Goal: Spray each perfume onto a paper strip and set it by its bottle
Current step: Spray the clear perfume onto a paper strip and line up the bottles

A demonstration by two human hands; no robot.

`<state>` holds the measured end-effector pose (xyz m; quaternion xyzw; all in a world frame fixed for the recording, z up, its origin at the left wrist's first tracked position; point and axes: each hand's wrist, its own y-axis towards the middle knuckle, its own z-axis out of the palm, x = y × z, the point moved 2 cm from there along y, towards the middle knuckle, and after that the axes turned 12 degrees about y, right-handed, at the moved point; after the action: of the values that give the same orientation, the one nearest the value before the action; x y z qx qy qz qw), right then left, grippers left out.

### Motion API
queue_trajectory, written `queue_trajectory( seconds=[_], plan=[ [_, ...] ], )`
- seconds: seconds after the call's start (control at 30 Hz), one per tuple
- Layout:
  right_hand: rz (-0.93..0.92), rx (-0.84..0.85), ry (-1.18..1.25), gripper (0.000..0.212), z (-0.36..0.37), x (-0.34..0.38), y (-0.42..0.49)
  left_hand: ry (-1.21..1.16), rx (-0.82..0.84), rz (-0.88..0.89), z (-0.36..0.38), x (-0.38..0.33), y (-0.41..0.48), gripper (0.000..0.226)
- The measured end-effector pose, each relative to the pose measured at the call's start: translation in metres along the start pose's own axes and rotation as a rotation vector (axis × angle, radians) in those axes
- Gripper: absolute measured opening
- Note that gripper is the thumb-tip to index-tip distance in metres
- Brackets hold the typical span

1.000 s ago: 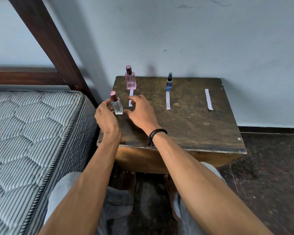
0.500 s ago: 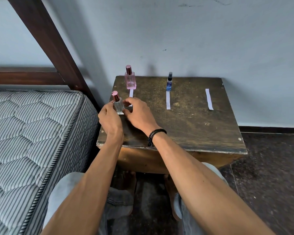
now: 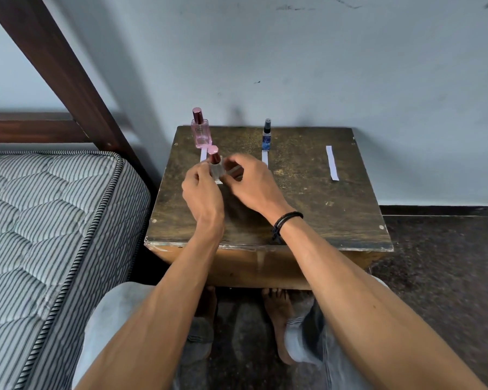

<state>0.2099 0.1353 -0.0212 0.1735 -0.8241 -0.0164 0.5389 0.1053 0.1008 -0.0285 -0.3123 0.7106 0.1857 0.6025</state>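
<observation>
At the table (image 3: 307,209), our left hand (image 3: 200,192) is wrapped round the clear bottle (image 3: 217,170). Our right hand (image 3: 254,184) curls at its other side; we cannot tell if it grips. The free strip (image 3: 332,163) lies well right of both hands. We think the cap (image 3: 214,156), still on, must come off before we spray.

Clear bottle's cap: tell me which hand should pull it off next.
Right, probably. The left hand grips the clear bottle by its body, steadying it, while the right hand has fingers close beside the cap.
</observation>
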Motion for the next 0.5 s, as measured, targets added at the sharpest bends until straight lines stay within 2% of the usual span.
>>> queue_trajectory(
  seconds=[0.23, 0.4, 0.5],
  plan=[
    [0.055, -0.054, 0.003, 0.021, -0.053, -0.013, -0.014, -0.033, 0.134, 0.013, 0.035, 0.006, -0.027, 0.033],
    [0.122, -0.111, 0.019, 0.018, -0.089, -0.03, -0.026, -0.077, 0.25, 0.097, 0.058, 0.008, -0.047, 0.027],
    [0.145, -0.149, 0.033, 0.019, -0.109, -0.042, -0.031, -0.022, 0.316, 0.183, 0.071, 0.009, -0.057, 0.024]
  ],
)
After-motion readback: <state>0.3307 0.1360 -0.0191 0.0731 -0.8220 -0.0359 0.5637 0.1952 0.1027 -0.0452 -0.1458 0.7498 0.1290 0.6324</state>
